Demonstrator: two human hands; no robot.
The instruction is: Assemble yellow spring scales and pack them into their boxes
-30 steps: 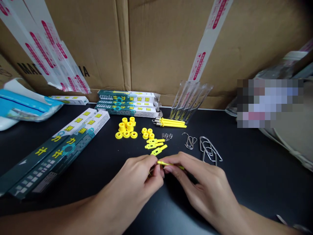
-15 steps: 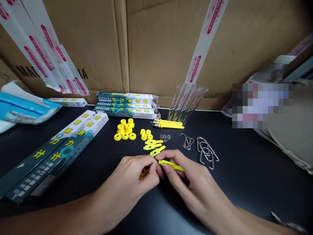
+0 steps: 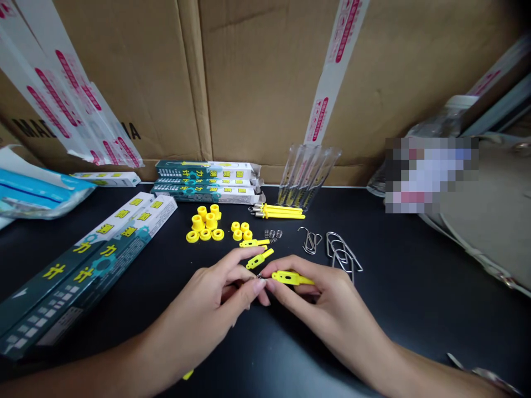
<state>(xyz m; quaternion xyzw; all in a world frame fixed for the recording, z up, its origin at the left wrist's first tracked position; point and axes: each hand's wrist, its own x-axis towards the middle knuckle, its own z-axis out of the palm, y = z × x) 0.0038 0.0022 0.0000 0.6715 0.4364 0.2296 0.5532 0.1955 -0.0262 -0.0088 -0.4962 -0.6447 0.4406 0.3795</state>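
Note:
My right hand (image 3: 323,298) is closed on a yellow plastic piece (image 3: 290,277) with a slot in it. Against its fingertips, my left hand (image 3: 224,298) pinches a tiny dark metal part (image 3: 259,276), perhaps a spring. Just beyond the fingers lie flat yellow slotted pieces (image 3: 260,258). Small springs (image 3: 272,234) rest behind those, beside yellow rings (image 3: 241,231) and larger yellow caps (image 3: 205,223). Yellow rods with metal ends (image 3: 284,211) lie farther back. Bent metal hooks (image 3: 310,241) and larger wire loops (image 3: 343,252) are to the right.
Long printed boxes (image 3: 95,265) lie at the left, with more stacked boxes (image 3: 207,182) at the back. Clear tubes (image 3: 309,174) lean on the cardboard (image 3: 257,72). A bottle (image 3: 454,119) and a beige bag (image 3: 485,204) stand right; a metal tool (image 3: 489,376) lies front right.
My left fingers have spread somewhat, and a small metal part now shows at their tips. The yellow piece in my right hand has turned, showing its slot. The view has shifted slightly right.

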